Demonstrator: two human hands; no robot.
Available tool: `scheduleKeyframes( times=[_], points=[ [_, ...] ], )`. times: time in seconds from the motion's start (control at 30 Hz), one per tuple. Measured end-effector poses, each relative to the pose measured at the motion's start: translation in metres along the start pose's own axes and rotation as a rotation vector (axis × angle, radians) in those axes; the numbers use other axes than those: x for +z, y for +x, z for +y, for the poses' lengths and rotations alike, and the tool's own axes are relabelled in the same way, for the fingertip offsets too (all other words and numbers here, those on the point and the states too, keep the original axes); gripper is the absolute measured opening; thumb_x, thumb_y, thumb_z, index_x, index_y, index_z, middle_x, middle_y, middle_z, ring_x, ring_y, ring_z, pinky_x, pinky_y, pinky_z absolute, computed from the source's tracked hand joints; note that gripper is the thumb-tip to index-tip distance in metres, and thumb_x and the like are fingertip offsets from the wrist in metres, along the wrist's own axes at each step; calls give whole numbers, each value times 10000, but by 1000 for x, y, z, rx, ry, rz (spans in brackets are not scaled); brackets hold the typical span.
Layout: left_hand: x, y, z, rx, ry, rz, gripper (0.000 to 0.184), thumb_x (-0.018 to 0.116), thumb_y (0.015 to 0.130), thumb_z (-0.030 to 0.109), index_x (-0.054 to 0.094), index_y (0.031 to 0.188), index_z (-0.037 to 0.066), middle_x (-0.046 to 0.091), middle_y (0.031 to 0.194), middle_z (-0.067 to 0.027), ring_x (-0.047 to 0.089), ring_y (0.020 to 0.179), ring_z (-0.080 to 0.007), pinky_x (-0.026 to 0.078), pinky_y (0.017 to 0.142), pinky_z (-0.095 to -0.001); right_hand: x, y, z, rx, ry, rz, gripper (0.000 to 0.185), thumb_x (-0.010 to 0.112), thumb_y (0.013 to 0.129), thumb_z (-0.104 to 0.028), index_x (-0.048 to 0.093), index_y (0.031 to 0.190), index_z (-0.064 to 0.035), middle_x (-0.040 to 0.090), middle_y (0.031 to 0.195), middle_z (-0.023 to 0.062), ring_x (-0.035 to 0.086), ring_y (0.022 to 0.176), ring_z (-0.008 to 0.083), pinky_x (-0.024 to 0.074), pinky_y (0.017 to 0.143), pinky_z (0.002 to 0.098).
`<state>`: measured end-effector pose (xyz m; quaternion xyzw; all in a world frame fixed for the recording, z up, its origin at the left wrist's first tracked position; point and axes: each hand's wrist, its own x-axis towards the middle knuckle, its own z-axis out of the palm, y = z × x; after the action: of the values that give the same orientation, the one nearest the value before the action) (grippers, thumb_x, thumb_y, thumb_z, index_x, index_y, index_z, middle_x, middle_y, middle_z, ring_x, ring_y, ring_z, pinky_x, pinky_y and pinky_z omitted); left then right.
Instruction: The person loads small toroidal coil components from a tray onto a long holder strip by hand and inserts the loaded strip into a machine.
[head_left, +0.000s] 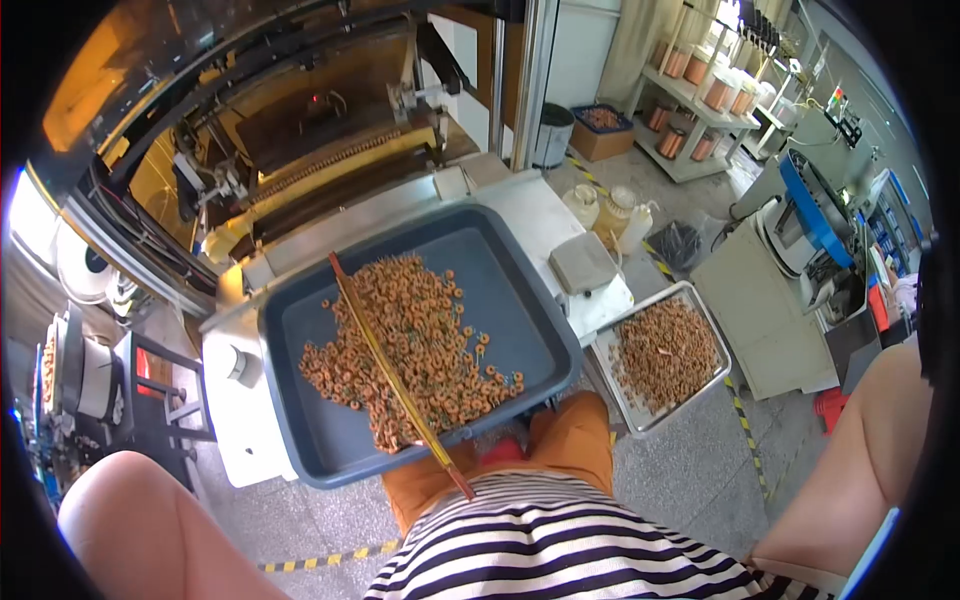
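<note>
Neither of my hands shows; only my bent left arm (150, 520) at the lower left and right arm (850, 480) at the lower right are in view. In front of my body a large blue-grey plastic tray (520, 290) rests on the white worktop. Heaped in it are many small copper-coloured ring-shaped coils (420, 320) with wire ends. A long thin yellow bar with reddish-brown ends (385, 365) lies across the heap, from the far side over the near rim towards my striped shirt.
A machine with a yellow bar (320, 180) stands behind the tray. At right are a metal tray of small brown parts (665, 350), a grey box (583, 263), several bottles (615, 210) and a blue round feeder (815, 210). Wire spools fill a shelf (690, 90). A black stool (160, 380) stands left.
</note>
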<state>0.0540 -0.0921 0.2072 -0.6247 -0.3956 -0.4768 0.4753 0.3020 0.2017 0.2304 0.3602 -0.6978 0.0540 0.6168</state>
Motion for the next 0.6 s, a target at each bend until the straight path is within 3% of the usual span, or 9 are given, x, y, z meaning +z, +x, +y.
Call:
scheduleKeyframes(
  times=[0.4, 0.6],
  points=[
    [12, 2, 0, 43, -22, 154, 372, 452, 902, 310, 539, 1177, 74, 566, 1154, -101, 469, 1113, -238, 348, 945, -485, -3, 22, 13, -116, -71, 8, 228, 477, 899, -202, 540, 1058, -51, 543, 1087, 130, 491, 1025, 279, 385, 917, 417],
    [47, -16, -4, -196, -242, 140, 377, 459, 900, 316, 542, 1175, 71, 568, 1158, -102, 471, 1117, -238, 353, 942, -488, -24, 26, -20, 136, -166, -117, 226, 475, 900, -201, 543, 1051, -47, 548, 1078, 131, 494, 1021, 278, 383, 919, 416]
  ],
)
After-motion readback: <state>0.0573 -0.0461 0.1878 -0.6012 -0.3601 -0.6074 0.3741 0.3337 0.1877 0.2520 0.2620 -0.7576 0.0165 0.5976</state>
